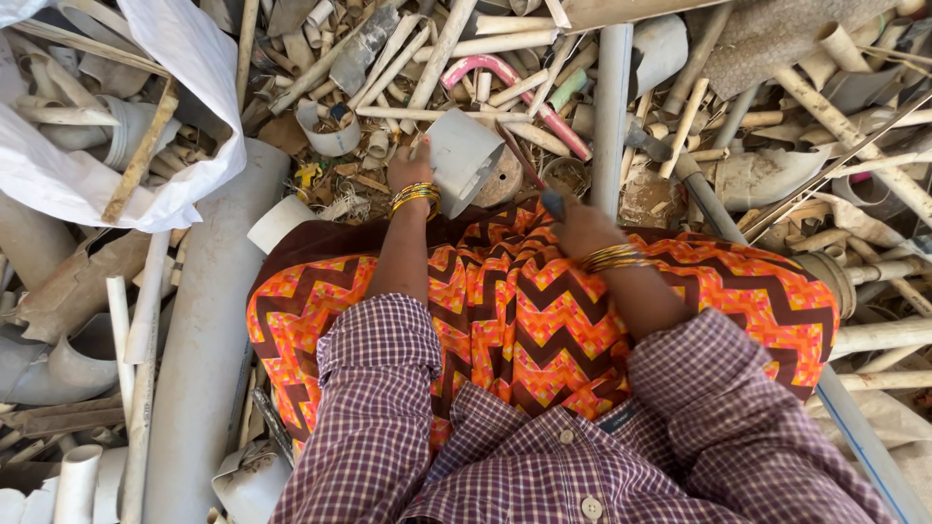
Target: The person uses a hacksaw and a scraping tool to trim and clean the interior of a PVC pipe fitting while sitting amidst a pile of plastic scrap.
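- At far left, a white sack (58, 175) is seen slumped open, pipe offcuts and a wooden stick (144, 150) lying in its mouth, apparently as a collecting place.
- Beside it, a wide grey pipe (209, 320) is laid lengthwise along the person's knee.
- Just left of centre, the left hand (410, 173) is stretched forward, its fingers closed on a short grey pipe piece (464, 155), which is held tilted just above the scrap heap.
- Over the lap, the right hand (581, 225) is kept low, fingers curled around a dark tool handle (553, 204); the tool's working end cannot be made out.
- At right, cream pipes (854, 126) are piled crisscross.
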